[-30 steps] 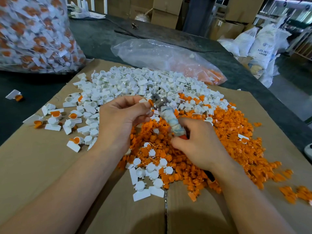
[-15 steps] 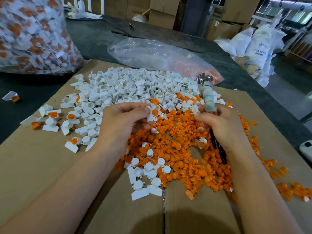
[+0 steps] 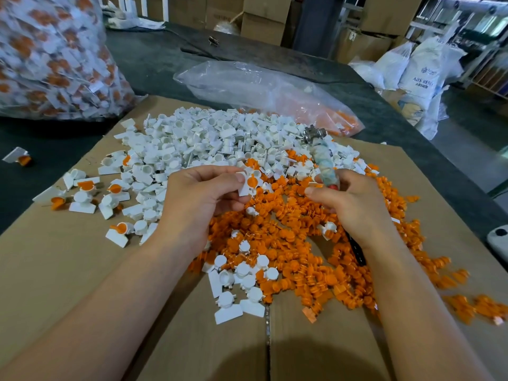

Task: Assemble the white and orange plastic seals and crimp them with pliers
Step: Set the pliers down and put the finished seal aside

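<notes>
My left hand point(image 3: 200, 196) pinches a white seal with an orange insert point(image 3: 249, 182) over the middle of the piles. My right hand point(image 3: 351, 202) grips the pliers point(image 3: 320, 155) by their cloth-wrapped handles, metal jaws pointing up and away, a short gap to the right of the seal. A heap of white seal bodies point(image 3: 209, 141) lies behind my hands. Under and around my hands spreads a heap of orange inserts point(image 3: 288, 243). Several assembled seals point(image 3: 82, 196) lie to the left on the cardboard.
Flattened cardboard point(image 3: 68, 270) covers the dark table point(image 3: 154, 61). A full clear bag of finished seals point(image 3: 52, 56) stands far left. A nearly empty plastic bag point(image 3: 261, 89) lies behind the piles. A stray seal point(image 3: 18, 156) sits on the table at left.
The pliers came off the seal and swung right and upright. My right hand then came back closer to the left, which has raised the seal slightly.
</notes>
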`<state>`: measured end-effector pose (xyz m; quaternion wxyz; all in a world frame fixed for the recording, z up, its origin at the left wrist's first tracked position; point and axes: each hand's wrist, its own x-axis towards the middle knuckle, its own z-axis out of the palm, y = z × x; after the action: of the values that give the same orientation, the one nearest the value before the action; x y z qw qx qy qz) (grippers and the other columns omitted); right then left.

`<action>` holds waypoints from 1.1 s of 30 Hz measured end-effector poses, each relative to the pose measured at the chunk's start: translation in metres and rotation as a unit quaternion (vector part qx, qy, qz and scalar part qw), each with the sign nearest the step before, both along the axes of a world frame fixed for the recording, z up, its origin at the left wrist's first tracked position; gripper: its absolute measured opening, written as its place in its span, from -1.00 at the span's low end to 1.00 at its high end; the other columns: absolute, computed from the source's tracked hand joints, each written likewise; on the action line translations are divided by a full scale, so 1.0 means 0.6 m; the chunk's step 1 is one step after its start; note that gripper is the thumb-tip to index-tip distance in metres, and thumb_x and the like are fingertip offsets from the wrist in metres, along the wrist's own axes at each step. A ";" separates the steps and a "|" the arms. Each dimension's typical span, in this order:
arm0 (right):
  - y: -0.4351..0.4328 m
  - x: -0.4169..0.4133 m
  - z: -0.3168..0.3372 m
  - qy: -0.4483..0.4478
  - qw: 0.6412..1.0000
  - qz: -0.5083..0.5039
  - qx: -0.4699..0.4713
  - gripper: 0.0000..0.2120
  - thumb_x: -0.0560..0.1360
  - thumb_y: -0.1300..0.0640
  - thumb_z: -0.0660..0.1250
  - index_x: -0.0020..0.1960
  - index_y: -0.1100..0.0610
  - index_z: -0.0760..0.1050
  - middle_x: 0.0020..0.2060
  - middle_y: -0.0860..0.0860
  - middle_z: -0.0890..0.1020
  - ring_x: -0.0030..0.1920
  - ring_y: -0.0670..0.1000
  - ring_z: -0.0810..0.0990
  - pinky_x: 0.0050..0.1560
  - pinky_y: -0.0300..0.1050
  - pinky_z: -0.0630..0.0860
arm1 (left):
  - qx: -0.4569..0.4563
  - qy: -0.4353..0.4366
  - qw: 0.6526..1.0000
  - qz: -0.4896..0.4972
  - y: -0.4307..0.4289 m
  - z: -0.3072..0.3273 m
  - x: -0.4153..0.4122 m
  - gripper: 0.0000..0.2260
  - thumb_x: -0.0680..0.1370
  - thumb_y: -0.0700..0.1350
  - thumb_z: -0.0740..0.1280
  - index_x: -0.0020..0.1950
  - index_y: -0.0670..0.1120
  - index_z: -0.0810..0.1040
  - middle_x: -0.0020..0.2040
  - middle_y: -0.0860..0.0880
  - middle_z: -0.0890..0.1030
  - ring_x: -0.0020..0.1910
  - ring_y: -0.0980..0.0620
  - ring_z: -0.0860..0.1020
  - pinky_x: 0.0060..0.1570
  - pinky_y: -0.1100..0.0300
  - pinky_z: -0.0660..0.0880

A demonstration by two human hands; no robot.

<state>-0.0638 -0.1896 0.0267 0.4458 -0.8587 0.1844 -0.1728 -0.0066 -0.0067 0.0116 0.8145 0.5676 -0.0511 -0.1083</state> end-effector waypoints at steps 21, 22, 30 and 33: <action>0.005 -0.004 -0.001 -0.021 0.999 0.021 0.016 -0.78 0.33 0.08 0.46 -0.07 -0.02 0.49 -0.19 -0.08 0.58 -0.18 -0.13 0.52 -0.25 -0.22 0.40 | -0.050 0.069 0.988 -0.129 0.002 0.001 -0.001 -0.78 0.49 -0.37 0.24 -0.20 -0.14 0.63 -0.41 -0.04 0.54 -0.47 0.08 0.56 -0.51 0.34 0.49; 0.006 -0.004 -0.001 -0.019 1.000 0.021 0.014 -0.75 0.33 0.08 0.46 -0.04 -0.02 0.48 -0.19 -0.11 0.57 -0.18 -0.15 0.51 -0.26 -0.22 0.38 | -0.051 0.077 0.987 -0.134 0.002 0.001 -0.001 -0.78 0.48 -0.37 0.24 -0.20 -0.15 0.64 -0.41 -0.04 0.56 -0.46 0.08 0.57 -0.50 0.34 0.50; 0.005 -0.005 0.002 -0.021 0.999 0.019 0.017 -0.81 0.34 0.08 0.45 -0.18 -0.11 0.46 -0.20 -0.05 0.58 -0.22 -0.10 0.53 -0.25 -0.18 0.43 | -0.075 0.126 0.974 -0.172 0.005 0.005 0.000 -0.79 0.22 -0.33 0.35 -0.19 -0.22 0.67 -0.39 -0.11 0.63 -0.43 0.08 0.62 -0.46 0.36 0.53; 0.006 -0.006 0.005 -0.025 0.999 0.019 0.016 -0.81 0.34 0.08 0.45 -0.20 -0.12 0.45 -0.19 -0.02 0.58 -0.21 -0.06 0.53 -0.21 -0.13 0.44 | -0.079 0.135 0.975 -0.158 0.006 0.007 -0.001 -0.86 0.23 -0.28 0.36 -0.28 -0.21 0.68 -0.41 -0.09 0.63 -0.45 0.09 0.61 -0.48 0.37 0.52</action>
<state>-0.0675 -0.1862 0.0297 0.4672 -0.8502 0.1600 -0.1825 -0.0070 -0.0029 0.0156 0.8291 0.4661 -0.0381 -0.3064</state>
